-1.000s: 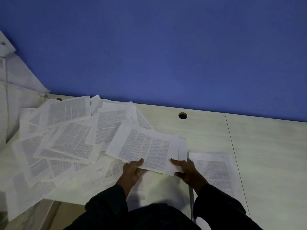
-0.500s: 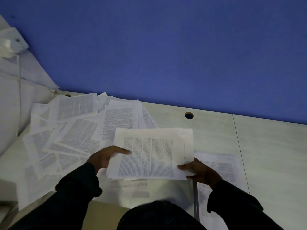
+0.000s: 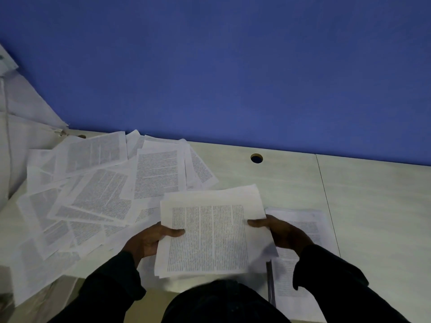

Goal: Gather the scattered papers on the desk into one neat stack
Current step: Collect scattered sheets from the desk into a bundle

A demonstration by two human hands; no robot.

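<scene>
two hands on one small bundle of sheets (image 3: 210, 231): your left hand (image 3: 149, 241) and right hand (image 3: 282, 234) pinch its side edges, likely squaring it; scattered papers (image 3: 98, 194) lie left, started stack (image 3: 303, 231) right.

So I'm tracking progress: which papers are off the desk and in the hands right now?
The small bundle of sheets in the middle, gripped by the left hand and right hand. The scattered papers lie flat.

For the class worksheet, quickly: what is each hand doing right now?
Left hand: holds the sheaf of papers at its left edge.
Right hand: holds the same sheaf at its right edge.
</scene>
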